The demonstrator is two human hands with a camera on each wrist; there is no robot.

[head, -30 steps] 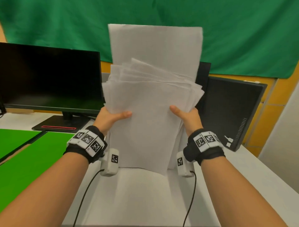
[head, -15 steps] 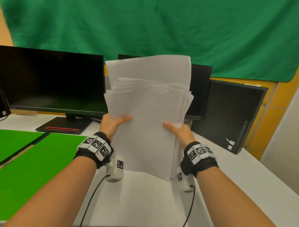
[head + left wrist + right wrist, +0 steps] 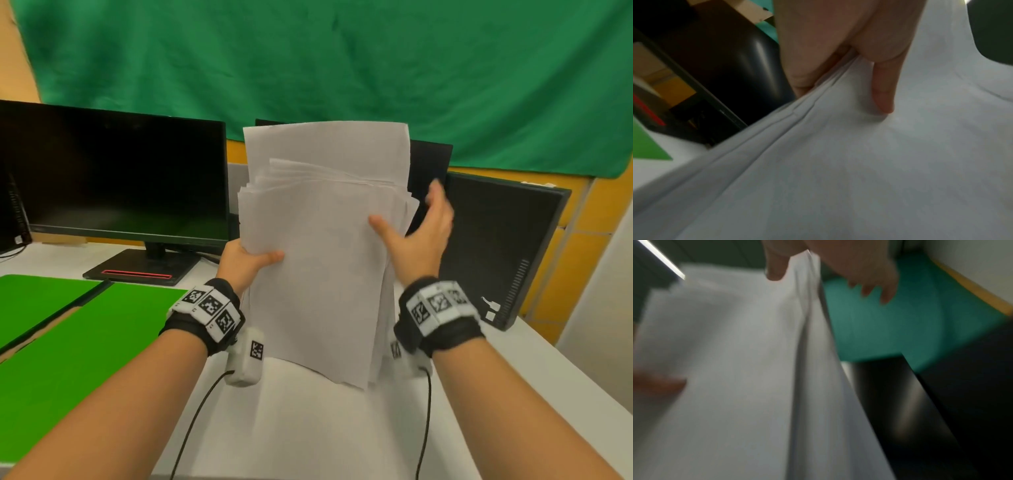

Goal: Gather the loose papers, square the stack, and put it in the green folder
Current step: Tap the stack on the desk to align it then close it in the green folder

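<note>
- While the stack of papers (image 3: 322,260) stands upright on its bottom edge on the white desk (image 3: 301,428), dead centre of the head view, gathering looks done and squaring is in progress.
- Left hand (image 3: 245,262) grips the stack's left edge at roughly 9 o'clock, thumb on the front sheet, fingers behind; the left wrist view confirms the pinch.
- Right hand (image 3: 416,236) sits at the right edge, about 3 o'clock, spread wide: thumb on the front sheet, fingers splayed behind and apart from the paper. Not gripping, by my read.
- Not square yet: top edges are staggered, one sheet sticks up well above the rest at 12 o'clock, and the right edges fan out.
- Remaining: tap the edges flush, then move the stack to the green folder (image 3: 68,346), lying open and flat at 8 o'clock, no paper in it.
- Writing: none readable. Sheets look blank. The wristbands (image 3: 209,308) carry black-and-white square markers, no text. The monitor (image 3: 113,178) at 10 o'clock is dark, with no legible brand.
</note>
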